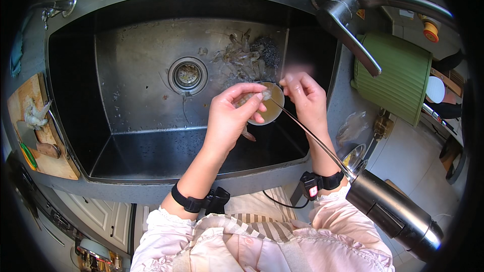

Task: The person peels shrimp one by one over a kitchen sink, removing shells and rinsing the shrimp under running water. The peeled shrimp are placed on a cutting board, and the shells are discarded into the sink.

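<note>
My left hand (236, 111) pinches a peeled shrimp (266, 94) between thumb and fingers, its tail end (248, 135) hanging below the hand. A thin stream of water (310, 132) runs from the faucet's spray head (395, 211) onto or beside the shrimp. Just right of the shrimp is my right hand (304, 90), fingers curled and thumb against the index finger; whether something small is between them cannot be made out. Behind the left fingers a bowl of cloudy liquid (278, 109) stands in the sink (143, 68). Beyond it lie shrimp heads and shells (240, 56).
A cutting board (70, 166) on the left holds shrimp (34, 113), a cleaver (28, 136) and green-handled scissors (28, 156). A dark scouring pad (269, 51) lies by the shells. The faucet lever (355, 41) juts over the right rim, near a green rack (393, 71).
</note>
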{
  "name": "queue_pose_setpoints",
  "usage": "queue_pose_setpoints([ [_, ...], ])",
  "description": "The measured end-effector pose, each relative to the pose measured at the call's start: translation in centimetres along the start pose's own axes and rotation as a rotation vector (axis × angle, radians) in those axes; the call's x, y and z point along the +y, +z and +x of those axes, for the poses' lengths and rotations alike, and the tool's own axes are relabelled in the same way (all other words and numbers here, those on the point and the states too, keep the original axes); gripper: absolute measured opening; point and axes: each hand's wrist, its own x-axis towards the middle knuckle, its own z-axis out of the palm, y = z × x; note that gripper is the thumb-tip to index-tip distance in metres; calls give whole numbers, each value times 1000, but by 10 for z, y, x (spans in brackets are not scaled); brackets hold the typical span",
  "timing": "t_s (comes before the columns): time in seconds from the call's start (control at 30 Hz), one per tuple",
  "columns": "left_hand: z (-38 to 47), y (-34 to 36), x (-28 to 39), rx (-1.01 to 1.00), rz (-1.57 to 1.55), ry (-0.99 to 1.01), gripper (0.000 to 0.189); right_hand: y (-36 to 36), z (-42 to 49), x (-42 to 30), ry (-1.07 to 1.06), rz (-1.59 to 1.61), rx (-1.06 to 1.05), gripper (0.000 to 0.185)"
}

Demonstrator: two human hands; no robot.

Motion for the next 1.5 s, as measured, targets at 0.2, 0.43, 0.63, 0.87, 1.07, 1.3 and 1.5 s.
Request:
queue_pose_setpoints([
  [0.2, 3, 13, -6, 28, 74, 131, 28, 2, -5, 6, -224, 200, -285, 19],
  [0.43, 3, 7, -7, -66, 27, 127, 35, -3, -4, 6, -101, 278, -234, 16],
  [0.63, 5, -7, -10, -41, 178, 105, 33, -4, -4, 4, -8, 395, -221, 16],
  [0.87, 8, -8, -20, 22, 80, 158, 27, 0, -5, 7, 45, 464, -227, 20],
  [1.07, 10, -5, -24, 43, 118, 238, 32, 0, -6, 9, 68, 355, -301, 22],
  [1.3, 8, -1, -20, 79, 210, 240, 51, 2, -6, 8, 84, 379, -319, 17],
  [1.5, 11, -2, -22, 24, 74, 285, 62, 2, -6, 11, 116, 371, -285, 15],
])
